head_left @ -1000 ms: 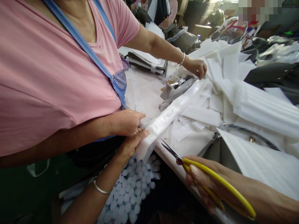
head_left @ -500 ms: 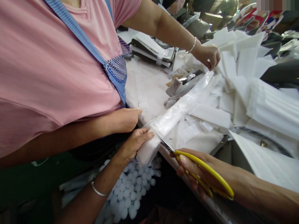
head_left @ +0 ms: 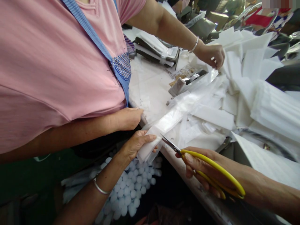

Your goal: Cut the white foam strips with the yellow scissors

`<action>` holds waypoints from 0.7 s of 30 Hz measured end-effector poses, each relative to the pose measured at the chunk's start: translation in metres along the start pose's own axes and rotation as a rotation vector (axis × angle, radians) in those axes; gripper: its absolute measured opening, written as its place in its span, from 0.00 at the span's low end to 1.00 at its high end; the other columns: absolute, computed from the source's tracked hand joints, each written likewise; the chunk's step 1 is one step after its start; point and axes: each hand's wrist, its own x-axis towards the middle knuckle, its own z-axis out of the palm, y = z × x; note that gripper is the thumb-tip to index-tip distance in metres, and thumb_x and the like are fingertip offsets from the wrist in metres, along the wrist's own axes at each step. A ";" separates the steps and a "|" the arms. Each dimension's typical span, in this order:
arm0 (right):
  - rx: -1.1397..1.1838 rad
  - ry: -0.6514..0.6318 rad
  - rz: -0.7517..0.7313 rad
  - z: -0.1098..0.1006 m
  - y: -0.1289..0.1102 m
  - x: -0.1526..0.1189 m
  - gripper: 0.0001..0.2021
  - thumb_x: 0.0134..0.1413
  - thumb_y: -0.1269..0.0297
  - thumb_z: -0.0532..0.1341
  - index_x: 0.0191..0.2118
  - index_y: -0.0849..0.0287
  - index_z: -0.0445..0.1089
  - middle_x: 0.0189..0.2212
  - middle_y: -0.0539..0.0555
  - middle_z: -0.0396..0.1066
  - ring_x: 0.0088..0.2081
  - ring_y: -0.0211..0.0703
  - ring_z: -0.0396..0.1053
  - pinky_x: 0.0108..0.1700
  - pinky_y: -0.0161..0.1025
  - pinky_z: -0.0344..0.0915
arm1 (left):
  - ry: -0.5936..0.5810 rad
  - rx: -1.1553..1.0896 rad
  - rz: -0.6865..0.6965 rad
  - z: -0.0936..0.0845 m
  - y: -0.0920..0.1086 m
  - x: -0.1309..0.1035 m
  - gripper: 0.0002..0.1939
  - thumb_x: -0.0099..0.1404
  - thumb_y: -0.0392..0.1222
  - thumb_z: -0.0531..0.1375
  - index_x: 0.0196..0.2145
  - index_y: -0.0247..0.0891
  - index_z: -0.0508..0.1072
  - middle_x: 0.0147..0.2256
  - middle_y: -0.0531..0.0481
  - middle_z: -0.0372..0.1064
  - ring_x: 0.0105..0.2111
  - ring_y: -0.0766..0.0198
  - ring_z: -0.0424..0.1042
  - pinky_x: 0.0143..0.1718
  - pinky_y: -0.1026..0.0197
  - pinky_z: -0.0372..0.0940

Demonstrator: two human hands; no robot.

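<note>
A long strip of translucent white plastic film (head_left: pixel 173 114) stretches diagonally over the table. My left hand (head_left: pixel 139 144), with a bangle on its wrist, pinches the near end of this strip by the table edge. The folded end hangs past my fingers. In my right hand (head_left: pixel 197 165) are yellow-handled scissors (head_left: pixel 217 165), fingers wrapped round the loops. Their blades point at the strip just right of my left thumb and look apart from it. A co-worker's hand (head_left: pixel 214 57) grips the strip's far end, while that person's other hand (head_left: pixel 131 118) rests closed at the table edge.
White sheets and scraps (head_left: pixel 241 68) are heaped on the right of the table (head_left: pixel 150 78). Grey pieces (head_left: pixel 178 86) lie beyond the strip. Below the edge sits a bundle of white round-ended rolls (head_left: pixel 127 193). The co-worker in a pink shirt (head_left: pixel 58 62) stands close at left.
The scissors have drawn back to the right, away from the strip. My left hand keeps its hold on the near end. The co-worker's far hand has shifted slightly right.
</note>
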 end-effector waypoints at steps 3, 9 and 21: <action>-0.018 -0.031 0.029 -0.005 0.000 -0.007 0.36 0.42 0.23 0.55 0.35 0.56 0.67 0.20 0.47 0.63 0.16 0.31 0.57 0.17 0.28 0.54 | -0.001 0.066 0.019 -0.003 0.000 0.002 0.21 0.49 0.48 0.73 0.31 0.29 0.74 0.23 0.44 0.74 0.19 0.65 0.70 0.21 0.67 0.64; -0.019 0.009 0.082 -0.007 -0.009 -0.017 0.41 0.28 0.18 0.55 0.31 0.55 0.66 0.18 0.47 0.59 0.18 0.32 0.56 0.19 0.29 0.54 | -0.002 0.087 0.013 -0.004 0.001 0.003 0.21 0.49 0.50 0.73 0.31 0.30 0.74 0.23 0.45 0.74 0.19 0.65 0.71 0.21 0.68 0.65; 0.033 -0.061 -0.009 -0.012 0.003 0.002 0.31 0.47 0.27 0.56 0.34 0.55 0.67 0.21 0.47 0.62 0.18 0.32 0.57 0.18 0.29 0.55 | -0.021 0.102 0.018 -0.004 -0.003 0.009 0.24 0.49 0.54 0.73 0.32 0.30 0.74 0.23 0.44 0.74 0.19 0.65 0.70 0.19 0.68 0.63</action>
